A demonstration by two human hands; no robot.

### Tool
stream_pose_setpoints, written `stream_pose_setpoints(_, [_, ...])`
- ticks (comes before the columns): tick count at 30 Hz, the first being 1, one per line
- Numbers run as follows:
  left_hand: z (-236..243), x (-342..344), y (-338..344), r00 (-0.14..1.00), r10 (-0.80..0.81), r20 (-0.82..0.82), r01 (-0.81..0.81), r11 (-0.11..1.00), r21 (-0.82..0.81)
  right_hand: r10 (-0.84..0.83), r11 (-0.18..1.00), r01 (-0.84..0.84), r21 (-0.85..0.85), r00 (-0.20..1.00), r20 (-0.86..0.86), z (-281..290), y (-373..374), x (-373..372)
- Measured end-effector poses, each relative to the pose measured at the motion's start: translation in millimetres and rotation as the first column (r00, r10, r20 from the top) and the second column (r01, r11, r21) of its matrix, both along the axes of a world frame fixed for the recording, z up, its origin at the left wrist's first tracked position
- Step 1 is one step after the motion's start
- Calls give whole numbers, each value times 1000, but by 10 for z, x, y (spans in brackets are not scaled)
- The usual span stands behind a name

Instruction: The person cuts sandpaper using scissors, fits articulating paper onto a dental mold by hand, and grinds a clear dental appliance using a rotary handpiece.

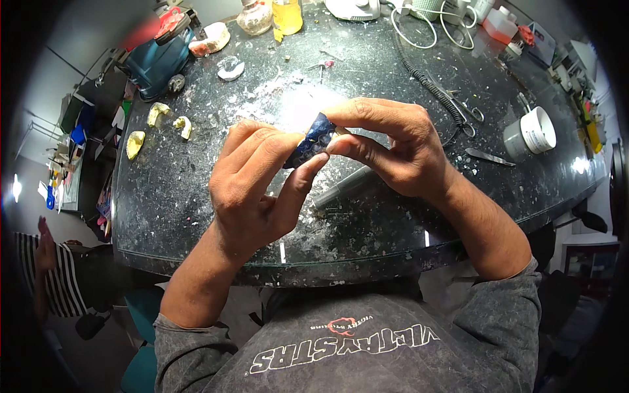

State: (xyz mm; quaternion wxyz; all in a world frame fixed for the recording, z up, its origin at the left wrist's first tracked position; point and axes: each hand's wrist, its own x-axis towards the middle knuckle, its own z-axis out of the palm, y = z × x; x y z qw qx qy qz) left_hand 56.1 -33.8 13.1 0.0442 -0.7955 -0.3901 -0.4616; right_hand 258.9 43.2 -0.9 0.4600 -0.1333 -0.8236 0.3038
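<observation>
Over the middle of the black tabletop, my left hand (pixel 246 177) and my right hand (pixel 400 144) hold a small dark blue, glossy piece (pixel 318 135) between them. My left thumb and index finger pinch its left side and lower edge. On the right, my other thumb and index finger grip its upper right end. Pale spots show on its surface, but the fingertips cover much of it and its exact kind cannot be made out. Below my hands lies a grey rod-shaped tool (pixel 344 188), partly hidden by my right hand.
On the left of the speckled table (pixel 177 216) lie several yellowish curved pieces (pixel 158 114). A coiled cord (pixel 429 82), a metal spatula (pixel 489 157) and a tipped white-and-grey tub (pixel 538 130) are at right. Bottles (pixel 287 18) stand far back. Another person's striped sleeve (pixel 69 278) appears far left.
</observation>
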Motion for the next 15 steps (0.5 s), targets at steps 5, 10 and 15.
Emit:
stream_pose_setpoints(5, [-24, 11, 45, 1000, 23, -22, -23, 1000, -11, 30, 999, -30, -11, 999, -35, -63, 93, -19])
stream_pose_setpoints(10, [-98, 49, -32, 946, 33, 324, 99, 918, -383, 2, 997, -1, 81, 1000, -9, 65, 83, -1])
stream_pose_setpoints(15, [-173, 52, 26, 520, -29, 854, 711, 567, -415, -134, 967, 120, -225, 990, -50, 28, -132, -71])
